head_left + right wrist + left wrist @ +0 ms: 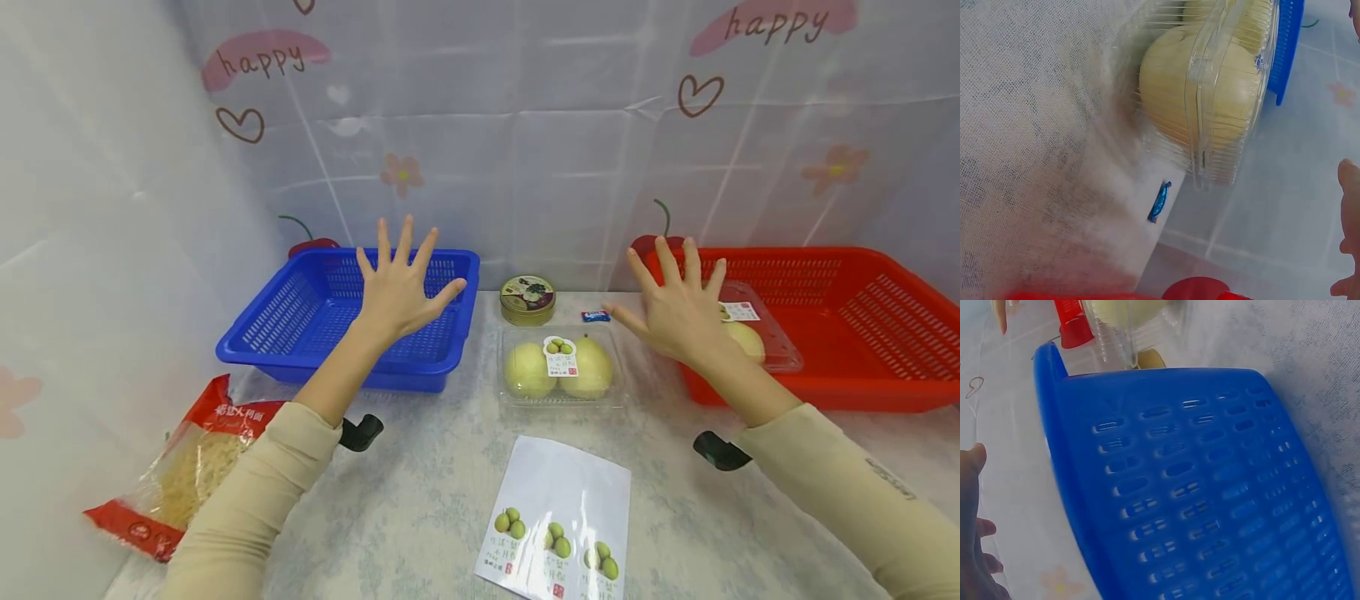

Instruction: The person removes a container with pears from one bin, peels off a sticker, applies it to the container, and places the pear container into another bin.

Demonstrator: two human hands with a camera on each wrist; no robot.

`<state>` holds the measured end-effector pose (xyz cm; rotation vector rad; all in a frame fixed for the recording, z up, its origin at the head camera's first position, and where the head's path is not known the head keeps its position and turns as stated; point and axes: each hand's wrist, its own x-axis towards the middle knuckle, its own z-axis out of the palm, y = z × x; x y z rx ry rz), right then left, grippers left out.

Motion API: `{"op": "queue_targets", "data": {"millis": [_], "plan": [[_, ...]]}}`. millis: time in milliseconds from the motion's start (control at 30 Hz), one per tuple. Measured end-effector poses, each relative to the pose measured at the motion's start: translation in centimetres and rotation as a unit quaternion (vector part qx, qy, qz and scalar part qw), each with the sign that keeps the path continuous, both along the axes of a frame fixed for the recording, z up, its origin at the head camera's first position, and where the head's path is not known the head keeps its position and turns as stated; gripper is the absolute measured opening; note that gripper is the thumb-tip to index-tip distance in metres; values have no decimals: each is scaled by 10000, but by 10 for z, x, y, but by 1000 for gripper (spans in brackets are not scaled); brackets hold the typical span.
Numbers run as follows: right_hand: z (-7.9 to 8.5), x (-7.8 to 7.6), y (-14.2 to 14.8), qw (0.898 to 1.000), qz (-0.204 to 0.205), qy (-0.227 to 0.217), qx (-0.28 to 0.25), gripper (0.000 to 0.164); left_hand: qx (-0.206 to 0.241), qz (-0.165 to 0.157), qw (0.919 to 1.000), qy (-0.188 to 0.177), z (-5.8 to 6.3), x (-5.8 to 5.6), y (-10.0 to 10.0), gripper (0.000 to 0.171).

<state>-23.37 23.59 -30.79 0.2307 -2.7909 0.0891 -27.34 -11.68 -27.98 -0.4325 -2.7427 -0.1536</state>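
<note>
With fingers spread, my left hand (397,287) is raised over the blue basket (292,354) and holds nothing. My right hand (678,308), also spread and holding nothing, overlaps the left end of the red basket (840,392) in the head view. Inside the red basket, partly hidden by that arm, lies a clear clamshell box (780,342) with pale yellow-green fruit. Between the baskets sits another clamshell box (512,398) with two such fruits and a label. In the right wrist view, this fruit box (1200,94) stands near a small blue wrapped candy (1159,202).
A round tin (528,302) stands at the back by the curtain, left of the candy (596,317). In front lies a white sheet of fruit labels (558,492). A red and clear bag of noodles (198,467) lies beside my left forearm.
</note>
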Motion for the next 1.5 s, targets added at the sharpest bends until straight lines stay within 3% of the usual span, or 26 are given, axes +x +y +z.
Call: {"op": "queue_targets", "data": {"millis": [233,467,733,900,1067,1233,1500], "plan": [[-4,-2,0,9999,-63,-49,-81,82,87,-48,9999,-69,-9,0,4,86],[-7,3,1,9981,268,-188,-517,79,50,-444,9990,-79,-13,4,17,83],[-12,3,-3,9921,569,-679,-891,80,-220,-926,9951,-273,-15,-1,49,80],[-19,0,-6,9877,665,-964,-1033,81,-440,-1207,9896,-653,-16,-3,75,80],[-25,-2,-10,9822,858,-1203,-1161,78,-641,-1701,9757,-1222,-24,-6,98,83],[-32,2,-13,9734,1026,-1514,-1382,77,-788,-2174,9524,-1988,-34,-10,114,91],[-43,17,-16,9627,1050,-1864,-1658,77,-985,-2158,9086,-3437,-43,-12,129,110]]}}
